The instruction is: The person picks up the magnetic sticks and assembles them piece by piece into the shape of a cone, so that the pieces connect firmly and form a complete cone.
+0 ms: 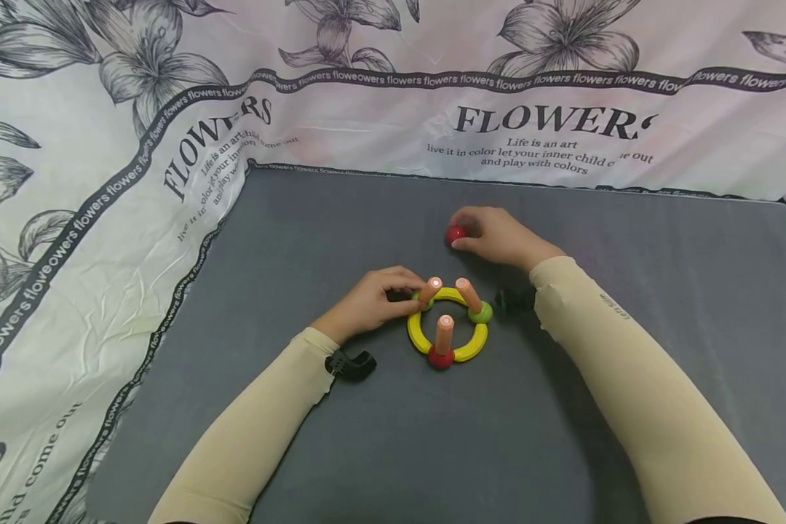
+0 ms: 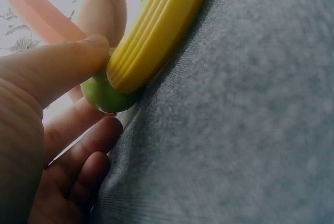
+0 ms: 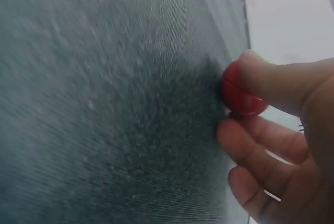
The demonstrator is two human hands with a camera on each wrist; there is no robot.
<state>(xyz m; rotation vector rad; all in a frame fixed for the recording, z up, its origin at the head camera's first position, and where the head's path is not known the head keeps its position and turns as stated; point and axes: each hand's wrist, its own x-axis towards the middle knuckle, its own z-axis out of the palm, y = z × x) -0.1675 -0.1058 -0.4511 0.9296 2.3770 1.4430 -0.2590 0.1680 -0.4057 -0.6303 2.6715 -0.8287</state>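
A ring of curved yellow pieces (image 1: 419, 336) joined by ball connectors lies on the grey table. Three orange pegs rise from it: one on a red ball (image 1: 441, 357) at the front, one on a green ball (image 1: 480, 313) at the right, one at the left. My left hand (image 1: 383, 298) pinches the left green ball (image 2: 112, 96) between thumb and fingers, beside the yellow piece (image 2: 156, 31). Beyond the ring, my right hand (image 1: 501, 236) pinches a loose red ball (image 3: 240, 91) at the table surface, thumb on one side and fingers on the other.
The grey table (image 1: 340, 451) stretches around the ring on every side. A white cloth with printed flowers and lettering (image 1: 537, 135) borders its back and left edges. Black straps (image 1: 350, 365) sit at the wrists, below beige sleeves (image 1: 249, 429).
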